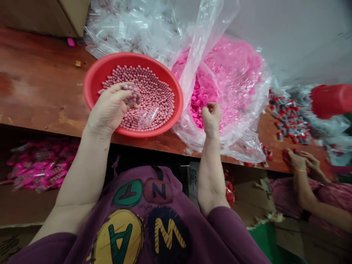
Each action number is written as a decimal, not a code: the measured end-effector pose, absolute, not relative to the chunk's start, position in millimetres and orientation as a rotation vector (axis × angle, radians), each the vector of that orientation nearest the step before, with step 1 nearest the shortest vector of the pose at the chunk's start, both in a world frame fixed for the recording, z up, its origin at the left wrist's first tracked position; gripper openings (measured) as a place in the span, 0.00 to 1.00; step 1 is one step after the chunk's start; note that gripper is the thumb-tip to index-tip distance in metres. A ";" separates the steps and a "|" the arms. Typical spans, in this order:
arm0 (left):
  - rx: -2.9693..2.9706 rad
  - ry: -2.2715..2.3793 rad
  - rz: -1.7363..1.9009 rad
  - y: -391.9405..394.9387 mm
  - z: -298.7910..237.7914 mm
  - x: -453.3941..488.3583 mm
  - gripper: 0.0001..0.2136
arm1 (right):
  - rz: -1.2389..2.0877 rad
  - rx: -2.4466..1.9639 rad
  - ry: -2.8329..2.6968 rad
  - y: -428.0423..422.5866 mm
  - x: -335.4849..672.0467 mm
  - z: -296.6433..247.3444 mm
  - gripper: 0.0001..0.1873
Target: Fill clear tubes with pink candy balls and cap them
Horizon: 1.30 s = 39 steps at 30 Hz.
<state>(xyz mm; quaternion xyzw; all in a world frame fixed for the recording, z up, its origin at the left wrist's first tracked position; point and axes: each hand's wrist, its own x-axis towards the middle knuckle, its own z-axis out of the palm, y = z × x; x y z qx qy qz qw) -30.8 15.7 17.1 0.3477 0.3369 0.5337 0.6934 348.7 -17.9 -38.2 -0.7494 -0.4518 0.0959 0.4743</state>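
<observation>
My left hand [110,108] hangs over a red plastic basin [96,80] full of small pink beads [156,99]. Its fingers pinch a small clear plastic capsule [131,93] with several beads inside. Another clear capsule [148,117] lies on the beads, near my left thumb side. My right hand [211,118] sits to the right of the basin, fingers closed in a pinch above a heap of bright pink pieces [203,97] in a clear plastic bag [242,124]. Nothing shows between those fingers.
A bag of clear plastic tubes [132,29] lies behind the basin on the wooden table [41,84]. At right, a co-worker's hands [298,160] work near red-and-grey capsules [290,121], below a red cylinder [331,101]. Pink packets [41,165] lie below the table edge.
</observation>
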 end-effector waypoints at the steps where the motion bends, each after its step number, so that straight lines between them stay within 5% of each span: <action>1: 0.780 0.769 1.188 13.7 18.8 -29.9 0.07 | 0.327 -1.742 -1.103 -17.1 342.8 -34.8 0.18; 5: 0.799 0.736 1.114 9.1 23.5 -27.9 0.10 | 0.497 -1.417 -1.325 -6.9 287.9 -14.8 0.19; 13: 0.864 0.638 1.013 4.0 22.6 -25.9 0.11 | 0.217 -1.136 -1.812 0.2 165.0 20.9 0.18; 21: 0.849 0.693 1.069 3.4 9.4 -19.0 0.08 | 0.415 -1.178 -1.772 -1.6 164.9 16.4 0.07; 39: 0.873 0.770 1.089 3.2 18.3 -17.8 0.10 | 0.493 -1.070 -1.894 5.0 166.5 15.8 0.14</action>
